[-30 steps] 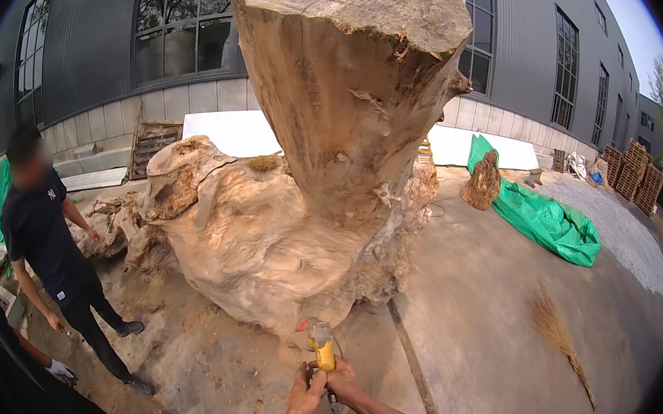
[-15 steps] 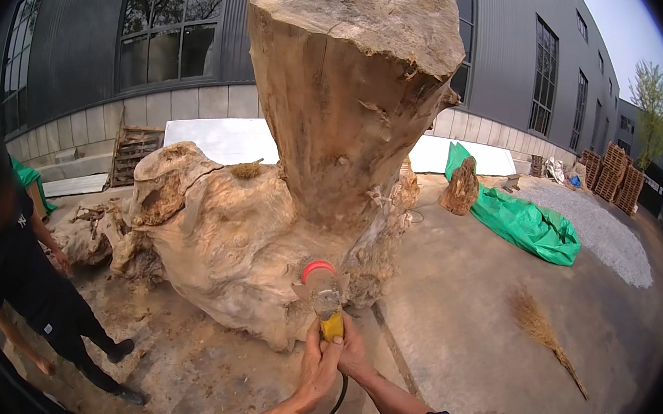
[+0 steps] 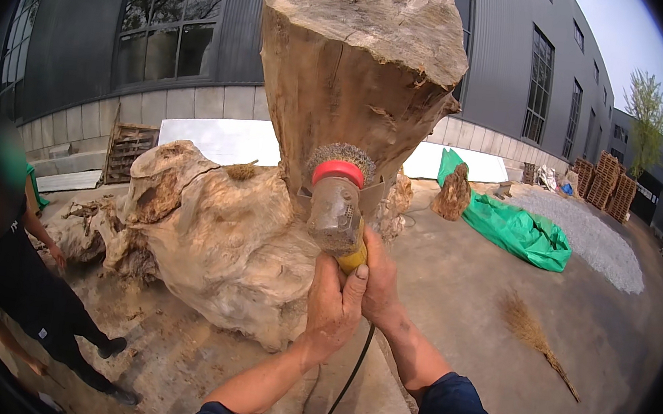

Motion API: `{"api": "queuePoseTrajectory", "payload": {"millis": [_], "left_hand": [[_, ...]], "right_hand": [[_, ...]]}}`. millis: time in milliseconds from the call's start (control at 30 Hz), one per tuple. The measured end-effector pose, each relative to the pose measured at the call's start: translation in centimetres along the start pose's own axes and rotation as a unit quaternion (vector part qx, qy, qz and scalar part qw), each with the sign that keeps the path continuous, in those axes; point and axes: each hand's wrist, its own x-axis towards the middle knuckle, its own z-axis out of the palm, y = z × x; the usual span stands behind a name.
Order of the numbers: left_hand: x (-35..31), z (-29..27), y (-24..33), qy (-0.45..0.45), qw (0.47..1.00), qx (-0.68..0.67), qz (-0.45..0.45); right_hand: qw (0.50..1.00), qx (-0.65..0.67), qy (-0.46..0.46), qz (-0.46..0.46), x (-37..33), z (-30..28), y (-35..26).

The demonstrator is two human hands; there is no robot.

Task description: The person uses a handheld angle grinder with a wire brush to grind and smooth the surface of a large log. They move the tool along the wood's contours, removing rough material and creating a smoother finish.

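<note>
Head view: a grey metal-clad building (image 3: pixel 497 63) stands behind a massive tree stump (image 3: pixel 352 73). Co-worker in dark clothing (image 3: pixel 3 263) stands at left; green tarpaulin (image 3: pixel 520 237) and straw broom (image 3: pixel 526 325) lie at right. Angle grinder (image 3: pixel 334 219) is raised in front of the stump; contact cannot be determined. Left hand (image 3: pixel 332 307) and right hand (image 3: pixel 380 279), side by side, grip its yellow body. Wire cup brush (image 3: pixel 346 157) points away from the wearer.

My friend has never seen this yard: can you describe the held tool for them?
Find the huge tree stump before the grey building. In front of the stump, near the picture's centre, is a power tool. Unlike the straw broom, it has a red ring and round wire brush.
</note>
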Motion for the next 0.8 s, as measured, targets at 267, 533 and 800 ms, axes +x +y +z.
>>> {"api": "queuePoseTrajectory", "payload": {"millis": [267, 533, 800], "left_hand": [[2.5, 0.1, -0.4, 0.016, 0.998, -0.009, 0.068], [5.1, 0.2, 0.0, -0.019, 0.999, -0.042, 0.010], [7.1, 0.6, -0.1, 0.026, 0.999, -0.032, 0.035]], "right_hand": [[0.998, -0.027, 0.022, -0.045, 2.0, 0.3, 0.8], [0.996, -0.037, 0.042, -0.066, 4.8, 0.2, 0.7], [0.995, -0.080, 0.018, -0.056, 6.3, 0.0, 1.2]]}}
